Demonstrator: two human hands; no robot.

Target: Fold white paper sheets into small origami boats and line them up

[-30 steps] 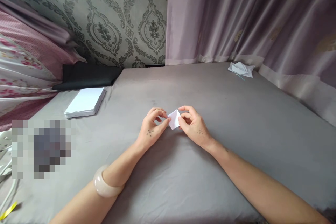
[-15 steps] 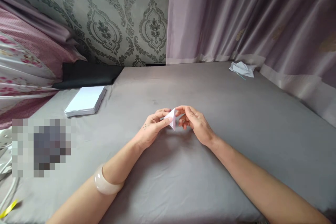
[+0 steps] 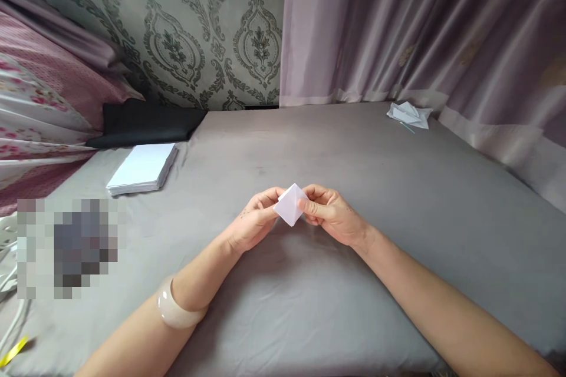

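Note:
A small piece of folded white paper [image 3: 290,205], diamond-shaped from here, is held up between my two hands over the grey cloth. My left hand [image 3: 256,217] pinches its left corner, with the thumb in front and the fingers partly hidden behind. On the right side, my right hand [image 3: 333,215] grips the paper, its thumb lying across the front face and the fingers curled behind. A pale bangle [image 3: 179,308] circles my left forearm.
A stack of white paper [image 3: 144,168] lies at the left, before a black folded cover [image 3: 150,123]. Folded white papers [image 3: 409,113] and a thin stick [image 3: 407,128] sit at the far right by the curtain [image 3: 354,29]. White cables [image 3: 15,324] and a yellow strip [image 3: 13,351] are at the left edge.
My right hand has closed on the paper's right side, its thumb now across the front. The paper shows a wider diamond face instead of a narrow triangle. My left hand keeps its hold.

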